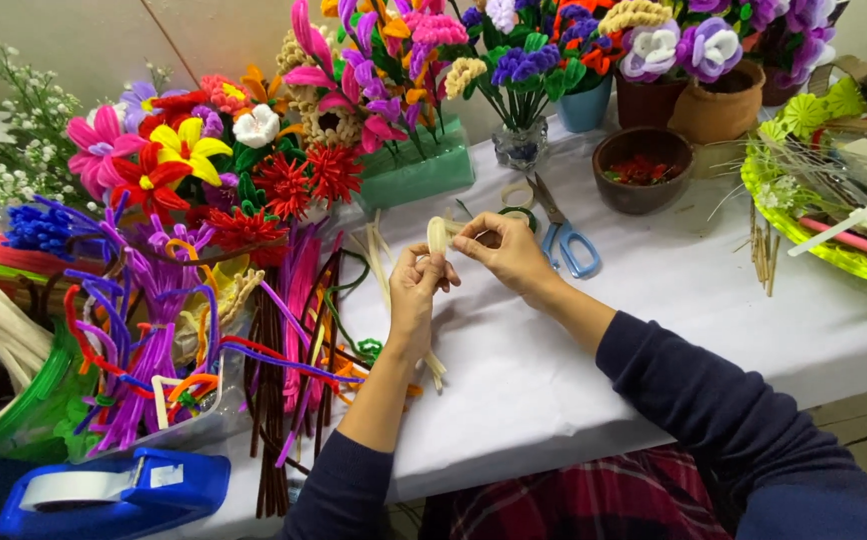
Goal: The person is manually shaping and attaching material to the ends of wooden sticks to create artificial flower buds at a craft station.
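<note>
Nearest the camera, at the tabletop's near left corner, sits a blue tape dispenser [114, 492], with dark sleeves [754, 420] and a plaid lap [594, 500] below the near edge.

Largest is the tabletop [674, 300] itself, covered in white and crowded along its far edge with pots of handmade flowers [194, 150], a green foam block [419, 170] and a brown bowl [644, 170]. A yellow-green tray [804, 235] lies at the right edge. Down the left side spreads a heap of loose pipe cleaners [154, 330] in purple, red, brown and orange. Blue-handled scissors [566, 235] rest just beyond the hands, near the middle.

Smallest is the cream pipe cleaner [438, 236], held above the middle of the tabletop. The left hand [414, 295] is closed around it, thumb and fingers pinching just under its looped top, while the long tails hang down past the wrist toward the near edge. The right hand [509, 250] is partly curled, its fingertips closed on a free end just beside the loop.

The piece looks very light, with a fuzzy, grippy surface that should not slip. Its wire core likely bends easily and keeps the bend, so a hard squeeze could flatten the loop. A light pinch at the base of the loop seems the safest hold, with the other hand guiding the end close to the bend.
</note>
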